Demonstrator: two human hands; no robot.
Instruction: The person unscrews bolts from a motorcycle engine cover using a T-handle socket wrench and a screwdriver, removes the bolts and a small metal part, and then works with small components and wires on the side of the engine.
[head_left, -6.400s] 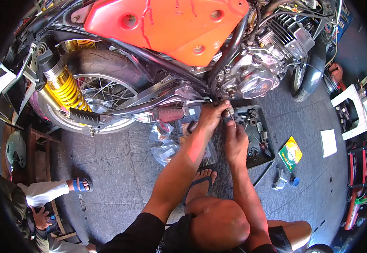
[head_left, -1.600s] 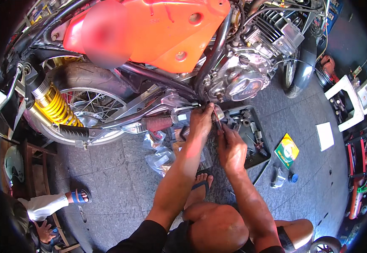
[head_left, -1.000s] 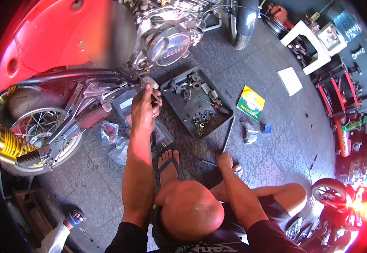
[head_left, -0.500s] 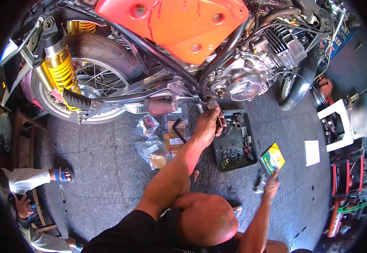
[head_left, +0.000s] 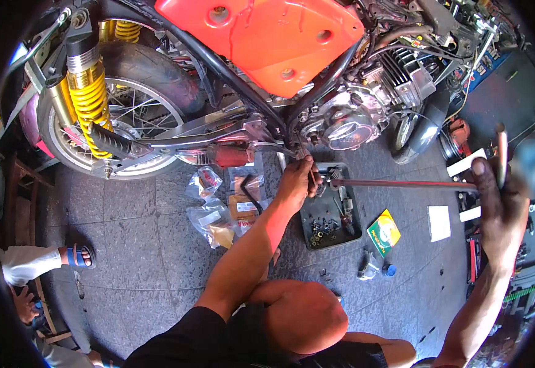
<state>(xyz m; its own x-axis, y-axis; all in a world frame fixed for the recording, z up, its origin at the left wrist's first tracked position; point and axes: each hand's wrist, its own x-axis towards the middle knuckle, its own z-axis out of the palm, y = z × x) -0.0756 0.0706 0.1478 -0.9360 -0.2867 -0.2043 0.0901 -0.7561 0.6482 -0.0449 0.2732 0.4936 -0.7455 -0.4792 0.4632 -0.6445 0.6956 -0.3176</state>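
Observation:
My left hand (head_left: pixel 298 184) is raised at the low edge of the motorcycle frame (head_left: pixel 271 116), left of the engine (head_left: pixel 344 129). Its fingers are closed in a pinch, and what they hold is mostly hidden. At the right my right hand (head_left: pixel 500 214) is wrapped round the crossbar of a long T-handle wrench (head_left: pixel 402 184). The wrench's shaft points left, and its far end shows over the parts tray (head_left: pixel 358 236), near my left hand. Small nuts and bolts (head_left: pixel 321 227) lie in that tray.
Plastic bags of parts (head_left: pixel 209 214) and a black bent rod (head_left: pixel 250 193) lie left of the tray. To its right are a green-yellow packet (head_left: pixel 384 232), a blue cap (head_left: pixel 390 270) and a white sheet (head_left: pixel 439 223). Another person's sandalled foot (head_left: pixel 80 256) is at far left.
My right hand has moved up and right from beside the packet and now shows the T-handle wrench held out. My left hand stays by the frame. The view has shifted slightly.

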